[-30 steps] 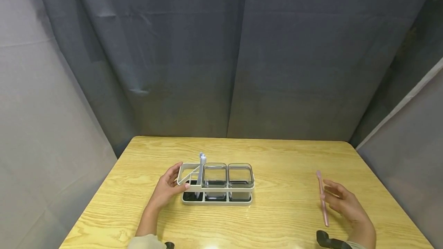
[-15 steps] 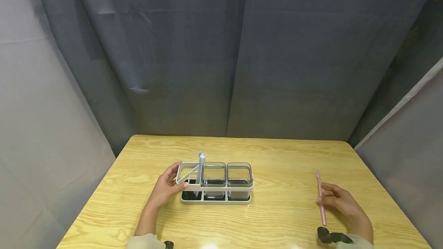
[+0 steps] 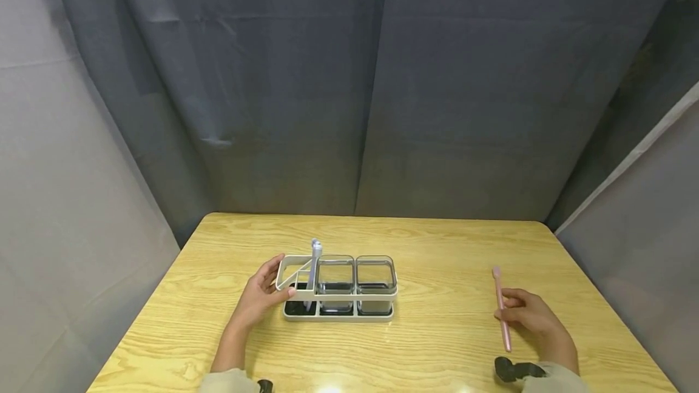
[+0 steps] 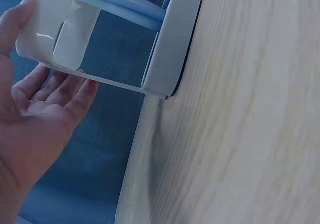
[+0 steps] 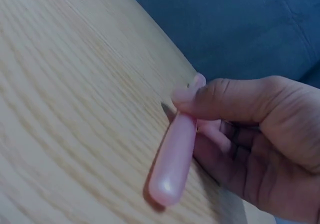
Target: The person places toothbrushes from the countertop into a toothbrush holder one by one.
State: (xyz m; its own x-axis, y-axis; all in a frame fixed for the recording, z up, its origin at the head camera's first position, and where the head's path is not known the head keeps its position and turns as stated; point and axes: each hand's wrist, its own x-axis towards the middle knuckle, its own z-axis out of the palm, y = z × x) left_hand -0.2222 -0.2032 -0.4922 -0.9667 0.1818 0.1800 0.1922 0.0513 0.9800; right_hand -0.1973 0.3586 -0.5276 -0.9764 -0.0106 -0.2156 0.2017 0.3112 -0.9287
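Observation:
My left hand (image 3: 254, 303) grips the left end of a white toothbrush rack (image 3: 355, 298), thumb on the front of its upper frame and fingers around the end. In the rack's left section, light-blue toothbrushes (image 3: 314, 259) stand upright, heads above the frame; their handles (image 4: 125, 4) also show in the left wrist view. At the right, my right hand (image 3: 534, 315) pinches a pink toothbrush (image 3: 499, 296) between thumb and fingers. Its head points toward the table's far side. In the right wrist view the rounded handle end (image 5: 172, 169) is close over the table, above its shadow.
Two clear square cups, the left cup (image 3: 335, 272) and the right cup (image 3: 375, 272), sit side by side in the rack. The wood-grain table (image 3: 437, 259) extends back to a grey curtain (image 3: 284, 90), with pale curtains at both sides.
My right thumb and fingers have closed on the pink toothbrush, which has shifted slightly left. My left hand keeps its grip on the rack, and the whole view has drifted a little.

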